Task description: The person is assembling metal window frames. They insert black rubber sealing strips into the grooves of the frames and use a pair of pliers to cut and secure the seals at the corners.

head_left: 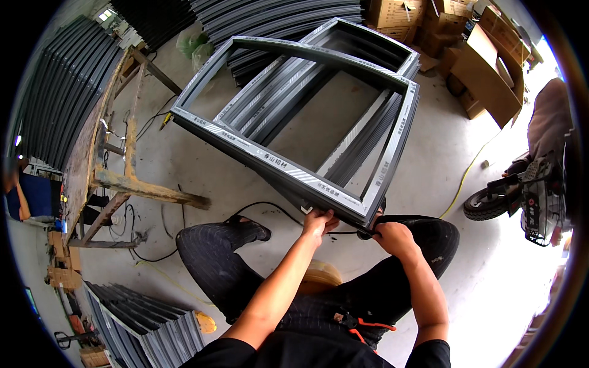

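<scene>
In front of me stands a stack of dark grey metal window frames (pixel 270 161) with printed protective film on their faces, tilted with one corner toward me. Below its near edge, my left hand (pixel 317 226) is closed, with a small pale angled piece (pixel 306 210) at its fingertips. At the near right corner, my right hand (pixel 394 237) curls its fingers against the frame; its fingertips are partly hidden. Pliers with orange-red handles (pixel 362 323) lie on my lap. A round yellowish stool (pixel 321 274) shows between my legs.
A worn wooden workbench (pixel 98 165) stands left, with stacked dark frames (pixel 67 92) on it. More frames (pixel 144 325) lean at lower left. Cardboard boxes (pixel 488 67) pile up far right, near a parked two-wheeler (pixel 531 190). Black cable (pixel 270 204) crosses the floor; a person (pixel 34 196) is far left.
</scene>
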{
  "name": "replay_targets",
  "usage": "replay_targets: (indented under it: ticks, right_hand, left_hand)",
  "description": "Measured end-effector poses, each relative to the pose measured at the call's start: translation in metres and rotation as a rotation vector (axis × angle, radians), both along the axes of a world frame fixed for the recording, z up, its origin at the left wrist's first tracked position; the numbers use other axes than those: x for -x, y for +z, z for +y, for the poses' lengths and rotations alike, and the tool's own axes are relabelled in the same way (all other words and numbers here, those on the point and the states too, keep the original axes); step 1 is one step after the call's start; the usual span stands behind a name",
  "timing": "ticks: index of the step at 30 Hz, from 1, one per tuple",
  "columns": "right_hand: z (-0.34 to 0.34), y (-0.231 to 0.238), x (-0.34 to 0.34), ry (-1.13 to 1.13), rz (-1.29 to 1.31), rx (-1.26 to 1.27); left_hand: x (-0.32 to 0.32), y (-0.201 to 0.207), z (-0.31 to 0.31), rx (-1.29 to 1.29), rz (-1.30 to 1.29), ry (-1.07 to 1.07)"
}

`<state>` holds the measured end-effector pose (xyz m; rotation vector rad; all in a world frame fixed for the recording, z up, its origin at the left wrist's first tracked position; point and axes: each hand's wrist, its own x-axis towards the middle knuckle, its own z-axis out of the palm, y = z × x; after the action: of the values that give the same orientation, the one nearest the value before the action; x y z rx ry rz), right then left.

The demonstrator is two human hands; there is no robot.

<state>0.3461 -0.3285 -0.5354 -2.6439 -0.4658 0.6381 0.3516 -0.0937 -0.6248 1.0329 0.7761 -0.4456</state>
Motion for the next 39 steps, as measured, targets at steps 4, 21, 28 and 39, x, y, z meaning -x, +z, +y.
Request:
replay_targets:
  ticks: [4,21,28,39]
  right_hand:
    - [-0.003,-0.005,0.001,0.023,-0.005,0.016]
    - [0.007,0.007,-0.006,-0.008,0.106,0.077]
    - [0.009,0.01,-0.009,0.038,0.148,0.045]
    - [0.079,0.086,-0.035,0.101,-0.152,-0.317]
  left_hand:
    - [0.006,0.011,-0.007,-0.072,0.037,-0.063]
    - [0.014,0.002,-0.009,-0.125,0.048,-0.016]
    - [0.002,0.041,0.061,-1.473,-0.633,-0.067]
    - [-0.006,0.008,0.112,-1.57,-0.932,-0.547]
